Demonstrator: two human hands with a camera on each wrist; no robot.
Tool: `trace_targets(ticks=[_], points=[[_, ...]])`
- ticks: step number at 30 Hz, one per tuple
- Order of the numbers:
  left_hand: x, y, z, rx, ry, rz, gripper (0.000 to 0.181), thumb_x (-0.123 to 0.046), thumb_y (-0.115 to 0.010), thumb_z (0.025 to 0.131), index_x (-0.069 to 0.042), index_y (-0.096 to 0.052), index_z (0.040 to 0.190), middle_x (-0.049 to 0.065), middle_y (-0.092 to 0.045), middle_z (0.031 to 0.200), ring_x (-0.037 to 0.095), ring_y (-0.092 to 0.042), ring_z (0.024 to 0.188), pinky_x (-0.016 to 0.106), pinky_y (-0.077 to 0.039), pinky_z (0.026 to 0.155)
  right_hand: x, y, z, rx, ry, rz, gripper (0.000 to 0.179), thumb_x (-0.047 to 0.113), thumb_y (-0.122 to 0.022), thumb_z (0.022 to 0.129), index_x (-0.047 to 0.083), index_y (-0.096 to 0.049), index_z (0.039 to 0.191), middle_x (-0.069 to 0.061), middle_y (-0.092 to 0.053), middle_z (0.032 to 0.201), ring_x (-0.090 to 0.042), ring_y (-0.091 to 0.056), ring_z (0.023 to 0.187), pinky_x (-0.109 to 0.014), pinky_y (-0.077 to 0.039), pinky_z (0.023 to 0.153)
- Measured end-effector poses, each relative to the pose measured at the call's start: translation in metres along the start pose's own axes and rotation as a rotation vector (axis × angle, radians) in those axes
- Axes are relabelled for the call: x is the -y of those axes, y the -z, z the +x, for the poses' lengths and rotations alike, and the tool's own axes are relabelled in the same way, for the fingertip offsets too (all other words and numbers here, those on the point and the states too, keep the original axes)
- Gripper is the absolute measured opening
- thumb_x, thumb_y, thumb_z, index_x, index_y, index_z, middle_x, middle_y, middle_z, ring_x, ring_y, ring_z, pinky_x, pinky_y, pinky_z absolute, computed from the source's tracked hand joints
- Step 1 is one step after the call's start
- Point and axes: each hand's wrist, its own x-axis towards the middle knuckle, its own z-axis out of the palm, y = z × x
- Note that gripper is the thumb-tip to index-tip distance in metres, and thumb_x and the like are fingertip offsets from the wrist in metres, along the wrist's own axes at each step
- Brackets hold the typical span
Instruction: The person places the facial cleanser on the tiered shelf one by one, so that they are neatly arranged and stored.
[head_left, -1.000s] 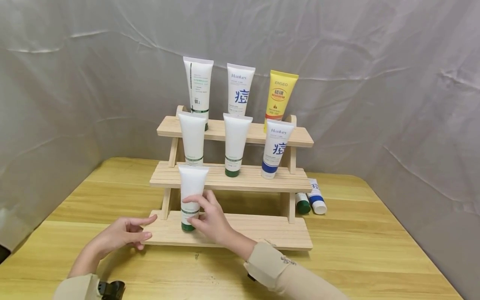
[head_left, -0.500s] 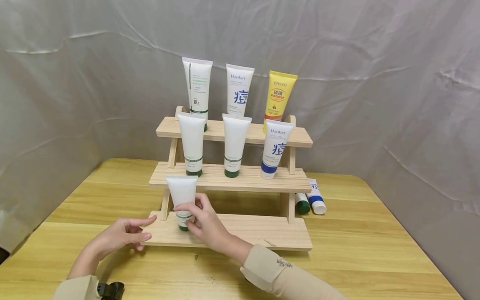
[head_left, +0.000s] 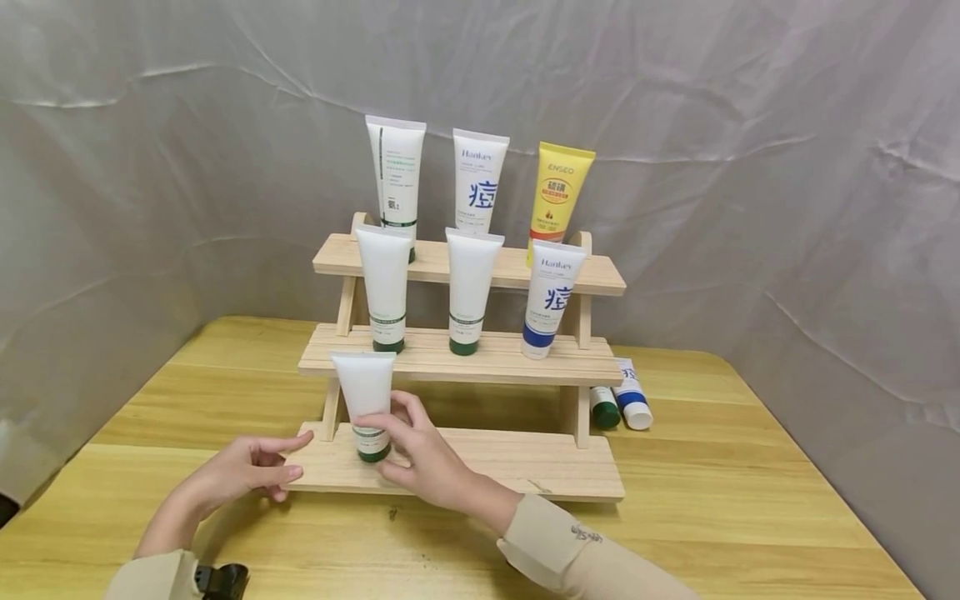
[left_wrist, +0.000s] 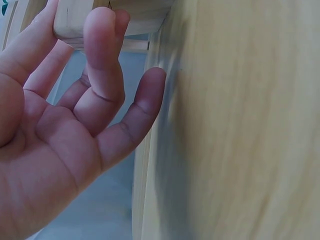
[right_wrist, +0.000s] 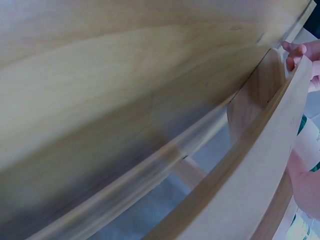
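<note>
In the head view, a white tube with a green cap (head_left: 363,383) stands upright on the left part of the wooden display stand's bottom shelf (head_left: 495,460). My right hand (head_left: 423,458) is beside it, its index finger lying across the lower front. The thumb is apart from the green cap, and another finger passes behind the tube's right edge. My left hand (head_left: 240,471) holds the left end of that shelf, index finger near the back corner and thumb at the front. In the left wrist view, the other fingers of the left hand (left_wrist: 75,130) are loosely bent below the board.
The middle shelf (head_left: 420,360) bears three tubes, two white with green caps and one white and blue (head_left: 551,300). On the top shelf (head_left: 438,257) stand two white tubes and a yellow tube (head_left: 558,196). Two tubes lie behind the stand at right, one blue-banded (head_left: 633,396).
The tube has shifted a little left and toward the front of the bottom shelf. Since then it has stayed put, while my right thumb has come off its base. The left hand has not moved.
</note>
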Motion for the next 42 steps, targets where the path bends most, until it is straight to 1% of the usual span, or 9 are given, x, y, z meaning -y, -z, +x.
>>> trace_targets(ticks=[3, 7, 15, 19, 24, 29, 33, 36, 42], points=[[-0.001, 0.0, 0.0, -0.011, 0.022, 0.004, 0.057, -0.013, -0.058, 0.087, 0.012, -0.029, 0.129, 0.01, -0.055, 0.071, 0.019, -0.058, 0.06, 0.03, -0.049, 0.065, 0.001, 0.002, -0.002, 0.005, -0.024, 0.049, 0.052, -0.007, -0.064, 0.077, 0.01, -0.048, 0.123, -0.016, -0.024, 0.132, -0.017, -0.043, 0.113, -0.023, -0.045, 0.078], [-0.001, -0.001, 0.0, -0.02, 0.036, 0.014, 0.057, -0.014, -0.058, 0.087, 0.011, -0.029, 0.13, 0.01, -0.055, 0.071, 0.019, -0.058, 0.06, 0.03, -0.049, 0.065, 0.002, 0.005, -0.006, 0.004, -0.064, 0.108, 0.052, -0.004, -0.064, 0.078, 0.01, -0.047, 0.125, -0.015, -0.025, 0.133, -0.018, -0.042, 0.113, -0.025, -0.044, 0.082], [-0.001, -0.002, -0.002, -0.024, 0.027, 0.03, 0.056, -0.013, -0.058, 0.087, 0.012, -0.029, 0.129, 0.011, -0.055, 0.07, 0.02, -0.058, 0.06, 0.028, -0.047, 0.066, 0.001, 0.009, -0.014, -0.024, -0.097, 0.175, 0.052, -0.005, -0.066, 0.077, 0.004, -0.046, 0.125, -0.013, -0.036, 0.131, -0.025, -0.042, 0.117, -0.03, -0.044, 0.084], [0.0, -0.002, -0.002, -0.021, 0.013, 0.025, 0.056, -0.013, -0.058, 0.087, 0.012, -0.029, 0.128, 0.01, -0.055, 0.07, 0.019, -0.058, 0.06, 0.029, -0.048, 0.064, 0.011, 0.017, -0.015, -0.045, -0.13, 0.219, 0.048, -0.009, -0.065, 0.076, -0.004, -0.047, 0.121, -0.018, -0.046, 0.123, -0.031, -0.046, 0.112, -0.035, -0.046, 0.083], [0.001, -0.001, -0.001, -0.015, -0.001, 0.011, 0.055, -0.012, -0.057, 0.088, 0.013, -0.029, 0.128, 0.01, -0.055, 0.07, 0.018, -0.058, 0.06, 0.03, -0.049, 0.061, 0.03, 0.032, -0.015, -0.091, -0.143, 0.23, 0.033, -0.013, -0.063, 0.075, -0.011, -0.052, 0.106, -0.025, -0.055, 0.106, -0.036, -0.052, 0.099, -0.037, -0.048, 0.079], [0.001, -0.001, -0.002, -0.009, -0.008, 0.006, 0.055, -0.011, -0.057, 0.088, 0.014, -0.028, 0.128, 0.009, -0.055, 0.069, 0.017, -0.057, 0.059, 0.03, -0.049, 0.061, 0.024, 0.035, -0.018, -0.138, -0.153, 0.275, 0.023, -0.013, -0.063, 0.074, -0.011, -0.056, 0.096, -0.024, -0.059, 0.093, -0.035, -0.056, 0.088, -0.041, -0.048, 0.075], [0.001, -0.001, -0.002, 0.0, -0.023, 0.003, 0.055, -0.011, -0.057, 0.088, 0.015, -0.028, 0.127, 0.009, -0.056, 0.069, 0.017, -0.058, 0.059, 0.03, -0.049, 0.061, 0.027, 0.041, -0.021, -0.143, -0.18, 0.311, 0.016, -0.014, -0.062, 0.075, -0.012, -0.057, 0.09, -0.026, -0.058, 0.086, -0.038, -0.057, 0.08, -0.037, -0.05, 0.07], [0.001, -0.001, -0.001, 0.0, -0.023, 0.005, 0.055, -0.01, -0.057, 0.088, 0.015, -0.028, 0.127, 0.009, -0.056, 0.069, 0.017, -0.058, 0.06, 0.03, -0.049, 0.061, 0.025, 0.044, -0.025, -0.148, -0.202, 0.31, 0.014, -0.014, -0.061, 0.075, -0.011, -0.058, 0.088, -0.025, -0.059, 0.084, -0.034, -0.059, 0.076, -0.032, -0.051, 0.067], [-0.001, -0.001, 0.0, 0.002, -0.014, 0.008, 0.055, -0.011, -0.057, 0.088, 0.014, -0.028, 0.128, 0.009, -0.055, 0.069, 0.018, -0.058, 0.06, 0.029, -0.049, 0.063, 0.009, 0.048, -0.033, -0.175, -0.204, 0.312, 0.012, -0.011, -0.063, 0.076, -0.01, -0.059, 0.088, -0.024, -0.059, 0.086, -0.032, -0.06, 0.077, -0.034, -0.051, 0.066]])
